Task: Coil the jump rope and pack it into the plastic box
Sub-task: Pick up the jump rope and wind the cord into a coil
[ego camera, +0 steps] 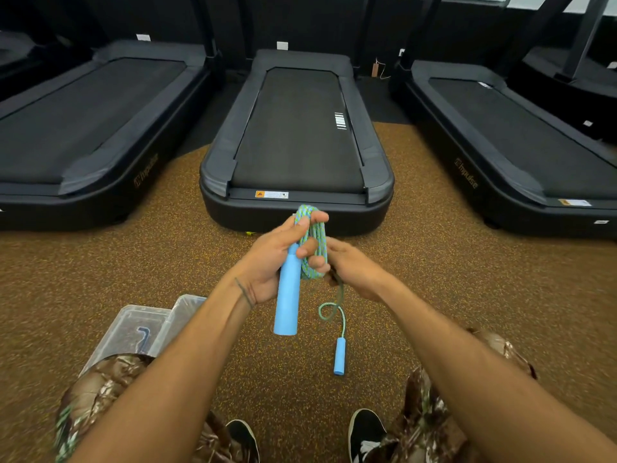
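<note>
My left hand (267,262) grips a coil of green-and-blue jump rope (314,248) together with one light blue handle (287,295), which points down from my palm. My right hand (354,265) is closed on the loose strand just right of the coil. From it a short length of rope curls down to the second blue handle (340,356), which dangles above the floor. The clear plastic box (130,332) stands on the floor at lower left, partly hidden by my left forearm and knee, with its lid (182,312) propped beside it.
Three black treadmills lie ahead: one in the middle (297,142), one left (83,128), one right (521,142). The floor is brown speckled rubber (467,279). My knees and black shoes (365,429) fill the bottom of the view.
</note>
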`<state>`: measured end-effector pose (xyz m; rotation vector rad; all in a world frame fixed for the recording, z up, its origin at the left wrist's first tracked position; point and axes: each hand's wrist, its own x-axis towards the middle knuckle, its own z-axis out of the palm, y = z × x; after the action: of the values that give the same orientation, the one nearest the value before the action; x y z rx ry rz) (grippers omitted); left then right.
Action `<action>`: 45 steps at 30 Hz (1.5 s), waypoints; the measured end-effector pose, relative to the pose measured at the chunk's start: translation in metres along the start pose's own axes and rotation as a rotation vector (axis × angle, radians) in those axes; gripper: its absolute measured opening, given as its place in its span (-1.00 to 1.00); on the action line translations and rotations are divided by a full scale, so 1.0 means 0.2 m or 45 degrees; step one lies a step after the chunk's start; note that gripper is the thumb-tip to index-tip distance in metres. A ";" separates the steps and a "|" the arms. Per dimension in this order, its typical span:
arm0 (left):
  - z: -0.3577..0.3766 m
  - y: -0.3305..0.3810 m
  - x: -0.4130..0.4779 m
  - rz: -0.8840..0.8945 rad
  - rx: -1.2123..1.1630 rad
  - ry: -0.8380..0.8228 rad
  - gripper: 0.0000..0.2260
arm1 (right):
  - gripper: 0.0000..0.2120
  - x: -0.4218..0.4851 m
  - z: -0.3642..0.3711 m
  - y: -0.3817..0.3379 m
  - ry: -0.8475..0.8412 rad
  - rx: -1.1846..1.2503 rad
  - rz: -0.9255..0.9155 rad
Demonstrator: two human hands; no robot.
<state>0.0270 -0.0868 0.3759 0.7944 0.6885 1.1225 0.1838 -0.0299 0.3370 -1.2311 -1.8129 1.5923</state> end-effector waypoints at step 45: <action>-0.14 -0.05 -0.05 -0.393 0.128 -0.037 -0.57 | -0.93 0.04 -0.11 -0.19 -0.044 -0.102 -0.437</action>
<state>0.0056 -0.0920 0.3531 0.7580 0.8174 0.8008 0.1836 -0.0092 0.3758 -0.8688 -1.9996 1.3675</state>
